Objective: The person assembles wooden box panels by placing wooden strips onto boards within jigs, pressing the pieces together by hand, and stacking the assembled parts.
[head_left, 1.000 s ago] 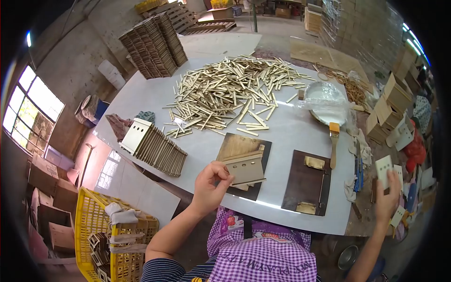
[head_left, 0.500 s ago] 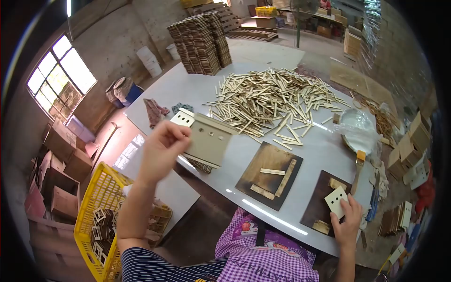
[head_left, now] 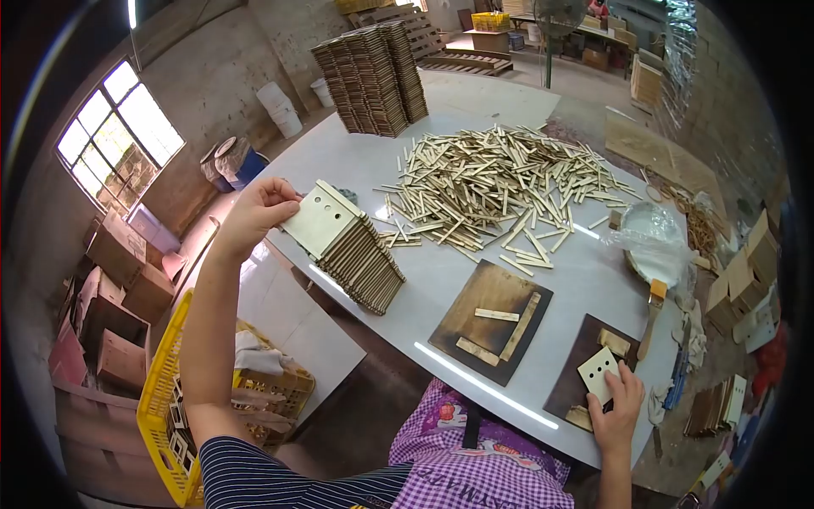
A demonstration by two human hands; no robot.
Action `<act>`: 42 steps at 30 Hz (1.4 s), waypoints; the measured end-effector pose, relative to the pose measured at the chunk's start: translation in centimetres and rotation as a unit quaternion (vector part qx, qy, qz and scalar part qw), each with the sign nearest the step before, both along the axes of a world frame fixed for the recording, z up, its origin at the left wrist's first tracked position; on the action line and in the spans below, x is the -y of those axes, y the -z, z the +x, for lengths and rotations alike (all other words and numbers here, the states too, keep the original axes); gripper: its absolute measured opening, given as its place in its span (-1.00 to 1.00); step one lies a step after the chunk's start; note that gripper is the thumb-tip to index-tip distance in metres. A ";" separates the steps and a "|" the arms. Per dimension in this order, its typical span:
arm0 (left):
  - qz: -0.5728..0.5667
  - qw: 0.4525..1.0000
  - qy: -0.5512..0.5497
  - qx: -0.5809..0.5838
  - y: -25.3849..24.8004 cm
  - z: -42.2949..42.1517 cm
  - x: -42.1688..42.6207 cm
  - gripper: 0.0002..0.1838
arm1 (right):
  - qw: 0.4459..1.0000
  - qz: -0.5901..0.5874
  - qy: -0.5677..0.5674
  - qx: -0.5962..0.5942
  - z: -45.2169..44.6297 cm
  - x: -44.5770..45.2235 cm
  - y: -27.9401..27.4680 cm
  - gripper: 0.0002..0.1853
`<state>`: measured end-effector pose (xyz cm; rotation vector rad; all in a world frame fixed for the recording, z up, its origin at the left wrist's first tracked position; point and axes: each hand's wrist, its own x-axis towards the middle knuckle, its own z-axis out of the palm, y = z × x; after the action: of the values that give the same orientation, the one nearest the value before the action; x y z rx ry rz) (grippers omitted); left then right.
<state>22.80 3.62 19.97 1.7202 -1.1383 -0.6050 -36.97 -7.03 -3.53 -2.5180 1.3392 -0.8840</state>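
Note:
At the left, my left hand (head_left: 259, 212) pinches the upper left edge of a pale wooden panel with three holes (head_left: 320, 222), which lies against the end of a leaning row of panels (head_left: 365, 270). My right hand (head_left: 617, 407) holds a small panel with dark holes (head_left: 599, 375) over the dark board (head_left: 585, 348) at the right, between two light wooden blocks. Between the hands lies another dark board (head_left: 458, 314) with three wooden strips on it, one of them short and loose in the middle (head_left: 497, 315).
Behind the boards is a heap of thin sticks (head_left: 500, 182). A tall stack (head_left: 369, 81) stands at the back left. To the right are a plastic-covered bowl (head_left: 653, 250) and a brush (head_left: 651, 318). A yellow crate (head_left: 161, 407) is at lower left.
My left hand has carried its panel from above the middle board to the leaning row. My right hand has brought a panel from the far right onto the right board.

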 end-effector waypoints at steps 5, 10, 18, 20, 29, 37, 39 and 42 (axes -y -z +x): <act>0.034 0.996 -0.009 0.086 1.8 1.3 1.2 -0.83 | 1.000 0.005 0.001 0.000 0.0 0.0 -0.1 -0.43; 0.075 0.958 -0.071 0.268 2.1 -3.2 2.0 -0.48 | 1.000 0.008 0.004 0.002 0.2 -0.1 -0.1 -0.43; 0.166 0.904 -0.084 0.384 1.2 -7.9 2.3 -0.06 | 1.000 0.012 0.011 0.002 0.3 -0.2 -0.1 -0.43; 0.168 0.902 -0.088 0.387 1.1 -8.0 2.4 -0.04 | 1.000 0.016 0.012 0.002 0.3 -0.2 -0.1 -0.43; 0.052 0.878 -0.068 0.471 1.8 -10.3 2.3 -0.19 | 0.999 0.015 0.032 0.014 0.7 -0.5 -0.7 -0.44; -0.085 0.878 0.195 0.428 12.9 -18.1 5.4 -0.57 | 0.999 0.000 0.031 -0.028 0.9 -0.7 -1.3 -0.42; -0.037 0.898 0.225 0.377 17.1 -18.7 7.6 -0.68 | 0.999 0.006 0.040 -0.032 0.9 -0.9 -1.5 -0.39; -0.012 0.902 0.224 0.369 19.9 -19.4 9.1 -0.74 | 0.998 0.005 0.060 -0.031 0.7 -1.0 -2.0 -0.34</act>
<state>3.35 -5.47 0.06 1.7131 -2.1031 -0.1797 -36.26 -6.02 -1.53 -2.5002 1.5227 -0.8247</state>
